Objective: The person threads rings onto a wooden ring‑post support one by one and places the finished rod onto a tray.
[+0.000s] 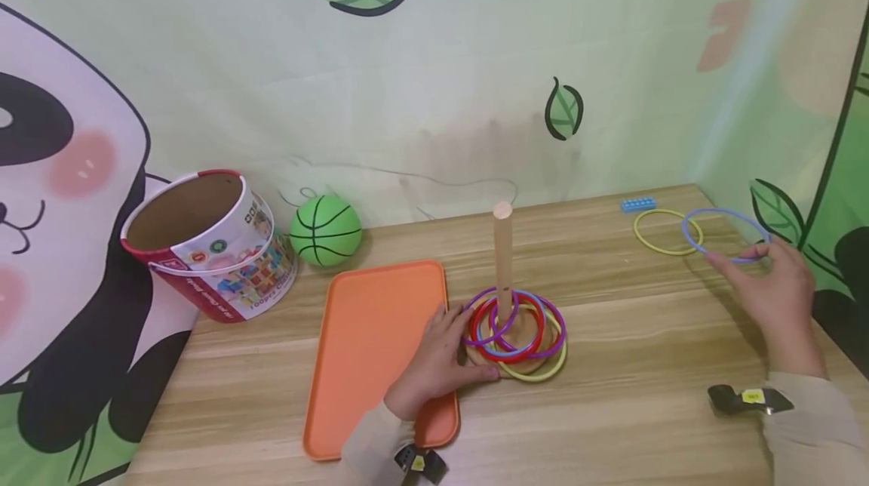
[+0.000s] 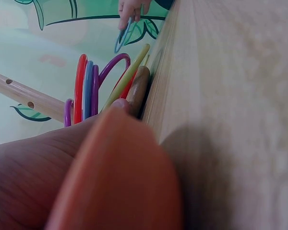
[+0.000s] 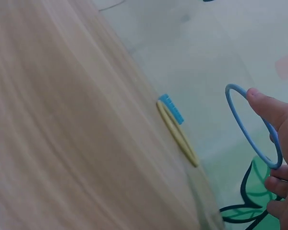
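My right hand [image 1: 777, 286] pinches a blue ring [image 1: 726, 211] between thumb and fingers, raised above the table at the far right; the right wrist view shows the same blue ring [image 3: 252, 140] tilted, with the thumb over its rim. At the table's middle, an upright wooden peg [image 1: 503, 259] stands on a round wooden base, with red, purple, blue and yellow rings [image 1: 536, 352] piled around it. My left hand [image 1: 437, 358] grips the base's left side, thumb in front and fingers behind; the rings hide much of that contact.
A yellow ring [image 1: 668, 252] and a light blue toy brick [image 1: 638, 204] lie at the back right. An orange tray [image 1: 366, 350] lies under my left wrist. Behind it are a green ball [image 1: 326, 231] and a tilted cardboard bucket [image 1: 204, 244]. A printed cloth backs the table.
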`<state>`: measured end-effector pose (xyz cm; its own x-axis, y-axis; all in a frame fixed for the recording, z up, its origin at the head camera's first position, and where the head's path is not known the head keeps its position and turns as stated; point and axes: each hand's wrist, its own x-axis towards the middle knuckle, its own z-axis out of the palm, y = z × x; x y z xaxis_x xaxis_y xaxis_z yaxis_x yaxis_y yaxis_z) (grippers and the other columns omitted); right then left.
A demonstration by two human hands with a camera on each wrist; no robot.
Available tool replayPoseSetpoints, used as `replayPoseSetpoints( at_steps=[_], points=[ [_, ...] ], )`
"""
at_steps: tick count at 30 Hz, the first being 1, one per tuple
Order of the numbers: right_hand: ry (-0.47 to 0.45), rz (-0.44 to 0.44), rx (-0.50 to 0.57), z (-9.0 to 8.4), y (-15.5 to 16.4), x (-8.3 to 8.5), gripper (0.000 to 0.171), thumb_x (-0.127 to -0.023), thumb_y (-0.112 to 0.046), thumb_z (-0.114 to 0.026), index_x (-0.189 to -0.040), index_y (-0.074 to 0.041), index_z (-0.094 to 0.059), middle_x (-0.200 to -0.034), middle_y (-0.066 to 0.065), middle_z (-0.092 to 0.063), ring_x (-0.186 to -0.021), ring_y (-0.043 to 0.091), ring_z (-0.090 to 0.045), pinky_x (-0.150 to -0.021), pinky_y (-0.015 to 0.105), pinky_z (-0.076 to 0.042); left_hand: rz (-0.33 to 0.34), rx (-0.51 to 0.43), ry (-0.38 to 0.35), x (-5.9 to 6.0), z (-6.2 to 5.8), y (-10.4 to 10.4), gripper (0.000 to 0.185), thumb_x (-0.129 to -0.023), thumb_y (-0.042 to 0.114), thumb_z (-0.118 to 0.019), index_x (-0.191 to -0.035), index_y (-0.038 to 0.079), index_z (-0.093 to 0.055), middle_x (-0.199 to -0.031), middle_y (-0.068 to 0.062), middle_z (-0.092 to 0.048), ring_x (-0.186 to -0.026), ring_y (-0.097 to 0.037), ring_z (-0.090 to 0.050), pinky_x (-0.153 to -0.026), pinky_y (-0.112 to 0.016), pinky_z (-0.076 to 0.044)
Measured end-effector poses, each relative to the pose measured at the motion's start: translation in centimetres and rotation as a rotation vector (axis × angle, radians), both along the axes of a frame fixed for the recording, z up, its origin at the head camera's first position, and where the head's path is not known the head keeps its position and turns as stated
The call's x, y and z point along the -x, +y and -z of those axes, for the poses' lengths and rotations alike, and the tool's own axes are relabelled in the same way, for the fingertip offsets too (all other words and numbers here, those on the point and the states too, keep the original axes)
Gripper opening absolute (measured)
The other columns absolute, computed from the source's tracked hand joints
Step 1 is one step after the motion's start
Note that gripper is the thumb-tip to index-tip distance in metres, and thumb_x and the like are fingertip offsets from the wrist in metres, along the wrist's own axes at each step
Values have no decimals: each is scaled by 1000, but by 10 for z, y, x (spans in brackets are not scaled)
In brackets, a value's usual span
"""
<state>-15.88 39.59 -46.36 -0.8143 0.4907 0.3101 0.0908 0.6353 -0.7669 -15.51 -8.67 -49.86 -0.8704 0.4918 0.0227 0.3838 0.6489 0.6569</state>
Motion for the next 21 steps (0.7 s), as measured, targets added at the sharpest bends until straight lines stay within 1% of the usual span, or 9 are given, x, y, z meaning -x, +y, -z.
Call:
replayPoseSetpoints(
  at_steps=[3,4,8,13,17,21],
  points=[
    [-7,-10,17,-6,-2,-1,52,-92,-31,-82,-110,11,-58,-160,32,-41,-152,49,-32,-127,55,-21,-1,1,-1,0,0,1,109,-81,54,-89,-164,7,-36,-170,-23,-28,-159,-50,-8,-127,-62,-9],
    [-8,-19,31,-8,-2,-1,52,-93,-32,-82,-110,11,-58,-163,31,-36,-154,48,-29,-127,54,-19,-3,1,-3,0,-1,1,109,-81,54,-89,-164,7,-36,-170,-23,-28,-159,-50,-8,-127,-62,-9],
    [-1,-47,82,-16,-6,-3,51,-92,-34,-82,-108,9,-57,-165,27,-33,-155,49,-25,-127,56,-17,-5,0,-8,0,-2,1,109,-81,54,-89,-165,8,-36,-170,-22,-27,-159,-49,-8,-128,-60,-8],
    [21,-62,73,-25,-10,-3,52,-92,-34,-82,-107,8,-56,-166,24,-34,-155,50,-25,-126,61,-17,1,-2,9,-1,-2,1,109,-81,53,-89,-164,5,-37,-169,-25,-29,-158,-52,-9,-127,-62,-9],
    [38,-58,74,-31,-13,-3,51,-92,-33,-83,-108,8,-57,-165,22,-36,-155,47,-26,-126,59,-17,0,5,3,-1,-3,1,110,-81,53,-89,-164,6,-36,-169,-24,-28,-158,-51,-9,-127,-61,-8],
    [43,-56,66,-35,-16,-4,50,-92,-33,-83,-108,7,-57,-166,21,-36,-156,45,-27,-126,57,-18,5,-8,3,-1,-3,1,109,-81,53,-89,-164,5,-36,-168,-25,-29,-158,-52,-9,-127,-62,-8]
  ],
)
